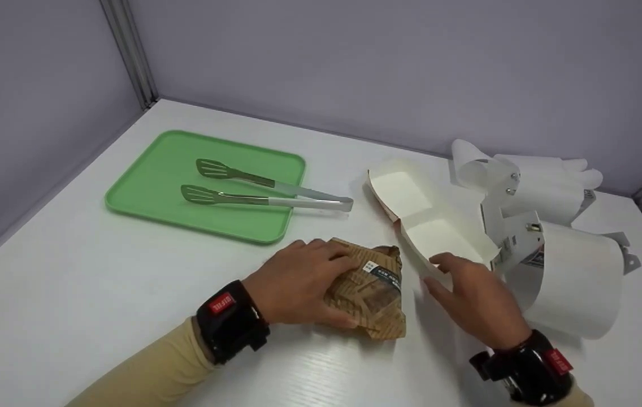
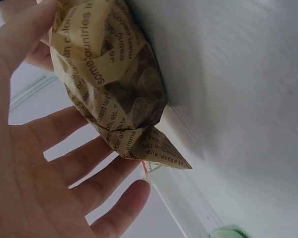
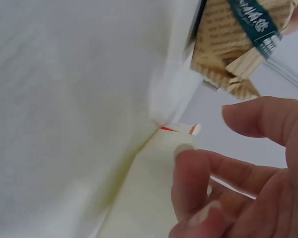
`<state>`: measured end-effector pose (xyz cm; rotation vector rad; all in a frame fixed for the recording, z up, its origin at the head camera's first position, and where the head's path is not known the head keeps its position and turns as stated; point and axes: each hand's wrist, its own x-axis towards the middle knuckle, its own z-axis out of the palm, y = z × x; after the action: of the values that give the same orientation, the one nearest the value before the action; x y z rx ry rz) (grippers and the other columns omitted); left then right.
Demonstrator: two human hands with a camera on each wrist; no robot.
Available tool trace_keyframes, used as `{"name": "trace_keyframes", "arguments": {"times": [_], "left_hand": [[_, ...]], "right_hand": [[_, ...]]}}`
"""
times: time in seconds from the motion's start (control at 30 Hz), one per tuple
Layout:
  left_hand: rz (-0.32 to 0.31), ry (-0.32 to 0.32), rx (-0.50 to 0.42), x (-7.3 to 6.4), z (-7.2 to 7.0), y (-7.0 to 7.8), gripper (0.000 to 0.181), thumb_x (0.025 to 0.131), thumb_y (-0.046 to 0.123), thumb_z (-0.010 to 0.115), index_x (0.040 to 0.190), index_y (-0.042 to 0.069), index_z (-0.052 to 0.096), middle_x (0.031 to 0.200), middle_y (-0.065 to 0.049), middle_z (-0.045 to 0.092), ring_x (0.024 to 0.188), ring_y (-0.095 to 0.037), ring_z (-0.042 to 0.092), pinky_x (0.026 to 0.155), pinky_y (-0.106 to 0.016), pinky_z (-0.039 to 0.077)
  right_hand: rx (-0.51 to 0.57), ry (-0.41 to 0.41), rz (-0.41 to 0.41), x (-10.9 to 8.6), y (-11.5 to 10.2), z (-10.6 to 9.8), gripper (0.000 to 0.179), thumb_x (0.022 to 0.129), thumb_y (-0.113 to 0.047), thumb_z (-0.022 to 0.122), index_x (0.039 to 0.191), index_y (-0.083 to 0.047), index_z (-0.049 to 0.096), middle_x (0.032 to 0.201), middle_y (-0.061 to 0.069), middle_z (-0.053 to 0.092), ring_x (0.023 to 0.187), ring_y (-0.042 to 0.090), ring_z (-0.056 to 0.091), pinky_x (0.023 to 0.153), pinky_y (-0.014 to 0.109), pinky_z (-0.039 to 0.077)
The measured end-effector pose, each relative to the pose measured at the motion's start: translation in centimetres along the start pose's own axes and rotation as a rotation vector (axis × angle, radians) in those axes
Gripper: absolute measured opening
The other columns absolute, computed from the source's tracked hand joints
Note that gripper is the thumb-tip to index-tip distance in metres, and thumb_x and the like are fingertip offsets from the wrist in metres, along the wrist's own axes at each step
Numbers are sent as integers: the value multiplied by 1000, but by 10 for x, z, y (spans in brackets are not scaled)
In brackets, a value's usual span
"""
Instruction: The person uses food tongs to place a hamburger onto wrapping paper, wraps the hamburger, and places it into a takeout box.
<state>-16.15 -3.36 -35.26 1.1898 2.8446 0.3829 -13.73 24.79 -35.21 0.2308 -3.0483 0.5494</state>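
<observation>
A food packet wrapped in brown newsprint-patterned paper [image 1: 369, 294], with a dark label, sits on the white table. My left hand [image 1: 307, 282] holds its left side, fingers over the top and thumb along the near edge. In the left wrist view, the spread fingers lie against the paper wrap [image 2: 104, 74]. An unfolded cream paper clamshell box [image 1: 439, 226] lies to the packet's right. At the box's near edge is my right hand [image 1: 476, 299], thumb and index finger apart. The right wrist view shows bent fingers close to the box wall [image 3: 149, 178]; contact is unclear.
A green tray [image 1: 146, 186] lies at the back left, with metal serving tongs [image 1: 253, 200] across it, handle end past its right rim. At the right stands a white robotic-looking device [image 1: 572, 277] with rounded shells, close beside the box. Grey walls border the table.
</observation>
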Motion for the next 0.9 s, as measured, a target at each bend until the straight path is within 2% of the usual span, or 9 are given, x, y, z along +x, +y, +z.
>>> {"name": "trace_keyframes", "arguments": {"times": [0.07, 0.13, 0.33, 0.4, 0.53, 0.63, 0.77, 0.83, 0.9], "left_hand": [[-5, -1, 3, 0, 0, 0, 91, 78, 71, 72, 149, 19, 51, 147, -2, 55, 134, -22, 53, 108, -44, 47], [-11, -4, 16, 0, -1, 1, 91, 78, 72, 72, 148, 18, 52, 147, -2, 55, 134, -23, 53, 108, -44, 46], [-29, -4, 53, -1, -4, -1, 90, 78, 72, 72, 145, 15, 54, 146, -3, 57, 133, -25, 54, 109, -43, 45], [-35, -5, 54, -1, -5, -2, 90, 77, 71, 73, 145, 14, 54, 145, -4, 58, 133, -25, 55, 109, -43, 44], [-52, -15, 56, -2, -6, -2, 90, 77, 70, 74, 145, 15, 55, 145, -5, 58, 132, -26, 55, 109, -44, 45], [-54, -17, 45, -2, -9, -3, 88, 77, 71, 73, 143, 14, 56, 144, -5, 59, 130, -26, 57, 108, -44, 46], [-56, 1, 16, -3, -13, -7, 87, 78, 71, 72, 142, 13, 57, 141, -6, 61, 124, -25, 60, 104, -45, 49], [-71, 11, 4, -3, -16, -9, 87, 78, 70, 72, 143, 14, 56, 133, -7, 64, 113, -23, 64, 96, -44, 54], [-94, 17, -6, -3, -18, -11, 88, 78, 70, 72, 145, 15, 54, 124, -7, 66, 100, -21, 65, 86, -41, 56]], "right_hand": [[-16, -8, -16, -3, -5, -1, 29, 93, -19, 70, 119, -6, 69, 105, 12, 75, 61, 12, 54, 51, 27, 42], [-36, -13, -39, -6, -9, -1, 26, 92, -17, 70, 116, -7, 71, 102, 10, 76, 58, 9, 51, 50, 26, 40], [-31, -43, -100, -15, -21, -4, 20, 92, -16, 70, 110, -9, 74, 92, 2, 79, 73, 13, 68, 59, 30, 50], [-25, -71, -113, -18, -25, -5, 18, 93, -18, 70, 109, -11, 75, 89, -2, 79, 78, 15, 70, 61, 31, 52], [-24, -113, -136, -23, -31, -7, 13, 94, -21, 69, 105, -17, 75, 86, -8, 78, 77, 11, 69, 59, 27, 49], [-35, -85, -137, -26, -36, -7, 12, 94, -23, 69, 103, -20, 75, 87, -10, 77, 70, 5, 62, 56, 24, 44], [0, 16, -146, -27, -41, -6, 19, 92, -23, 72, 111, -20, 71, 98, -8, 75, 59, -2, 48, 53, 21, 39], [41, 55, -165, -28, -42, -5, 27, 92, -23, 74, 117, -18, 69, 106, -4, 72, 56, -2, 44, 53, 20, 39], [85, 58, -178, -28, -43, -3, 34, 91, -23, 76, 123, -17, 66, 113, -2, 69, 56, -3, 43, 53, 20, 39]]}}
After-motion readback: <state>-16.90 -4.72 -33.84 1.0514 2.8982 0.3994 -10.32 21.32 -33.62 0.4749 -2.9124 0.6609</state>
